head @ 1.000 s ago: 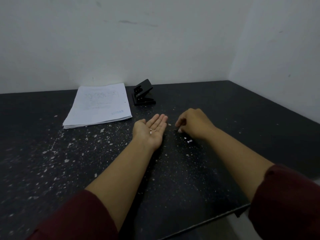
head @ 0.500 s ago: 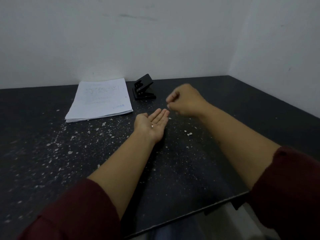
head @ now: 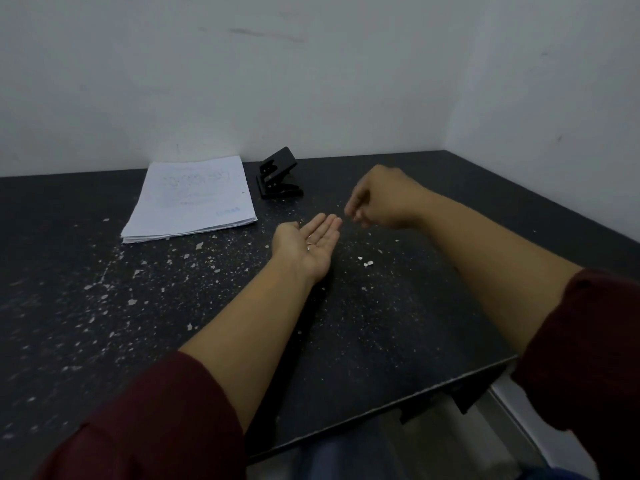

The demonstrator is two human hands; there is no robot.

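Raised from the counter (head: 381, 323), the right hand (head: 384, 199) pinches a paper dot (head: 357, 213) beside the flat, open left hand (head: 308, 242), apparently about to drop it in.

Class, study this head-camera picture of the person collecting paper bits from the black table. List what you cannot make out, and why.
Head view, right hand: curled fingers hide whether it pinches a bit.
Head view, bits on the left hand: too small to count.
Head view, paper stack: print too faint to read.
Head view, hole punch: too dark for detail.
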